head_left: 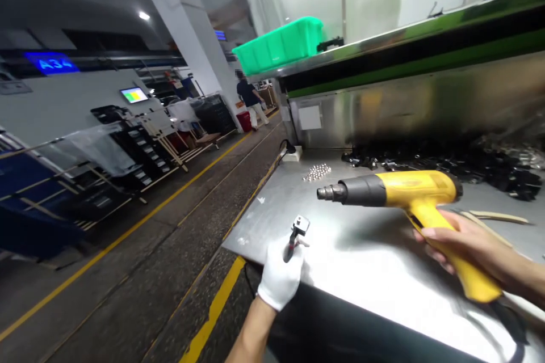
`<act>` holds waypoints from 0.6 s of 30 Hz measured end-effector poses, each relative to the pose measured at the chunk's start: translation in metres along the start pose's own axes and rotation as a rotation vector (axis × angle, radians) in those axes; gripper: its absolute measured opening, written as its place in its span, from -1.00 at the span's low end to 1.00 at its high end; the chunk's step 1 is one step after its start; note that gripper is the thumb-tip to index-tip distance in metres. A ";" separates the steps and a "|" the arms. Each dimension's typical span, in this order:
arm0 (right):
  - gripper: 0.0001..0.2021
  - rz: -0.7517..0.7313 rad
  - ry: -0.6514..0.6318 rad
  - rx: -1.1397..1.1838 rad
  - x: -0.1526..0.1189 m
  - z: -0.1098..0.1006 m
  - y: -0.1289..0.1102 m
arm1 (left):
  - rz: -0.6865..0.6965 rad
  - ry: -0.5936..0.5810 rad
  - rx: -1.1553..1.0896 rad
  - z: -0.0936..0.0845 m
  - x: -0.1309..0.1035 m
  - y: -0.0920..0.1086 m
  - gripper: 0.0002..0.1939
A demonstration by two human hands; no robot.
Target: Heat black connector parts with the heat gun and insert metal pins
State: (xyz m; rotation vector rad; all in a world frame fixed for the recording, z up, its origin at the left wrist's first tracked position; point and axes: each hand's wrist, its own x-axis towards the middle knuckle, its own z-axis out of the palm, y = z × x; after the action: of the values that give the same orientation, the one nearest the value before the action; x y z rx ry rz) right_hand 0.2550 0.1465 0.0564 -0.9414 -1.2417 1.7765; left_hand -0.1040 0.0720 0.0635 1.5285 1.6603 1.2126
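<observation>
Left hand [279, 278], gloved, pinches small metal-tipped part [300, 225] over bench [266, 215], near left edge; right hand [472, 235] grips yellow heat gun [419, 188]. Step judged: holding both, apart. Next move calls for keeping nozzle [332, 192] off glove.

Dark parts [506, 167] at back blurred; black cord [511, 320] cut off by bottom edge
</observation>
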 end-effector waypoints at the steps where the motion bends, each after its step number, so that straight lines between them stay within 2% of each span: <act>1: -0.78 0.008 0.001 0.040 -0.003 -0.005 0.001 | 0.026 0.013 0.040 0.005 0.007 0.000 -0.83; 5: -0.74 0.046 -0.061 0.154 -0.005 -0.014 0.010 | 0.091 0.055 0.152 0.021 0.027 -0.001 -0.87; 8: -0.77 0.101 -0.092 0.126 -0.003 -0.026 0.025 | 0.171 0.120 0.246 0.025 0.033 -0.007 -0.87; 12: -0.71 0.175 -0.113 0.051 0.000 -0.050 0.053 | 0.274 0.190 0.334 0.027 0.035 -0.018 -0.87; 16: -0.70 0.210 -0.087 0.028 -0.002 -0.057 0.062 | 0.263 0.198 0.346 0.025 0.033 -0.022 -0.87; 18: -0.72 0.189 -0.003 0.051 -0.004 -0.053 0.057 | 0.254 0.178 0.355 0.023 0.033 -0.022 -0.88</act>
State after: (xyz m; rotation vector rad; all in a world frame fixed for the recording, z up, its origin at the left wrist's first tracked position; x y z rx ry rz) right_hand 0.2939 0.1506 -0.0112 -1.0562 -1.1342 1.9469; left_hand -0.1000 0.1111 0.0401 1.9443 1.9214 1.2623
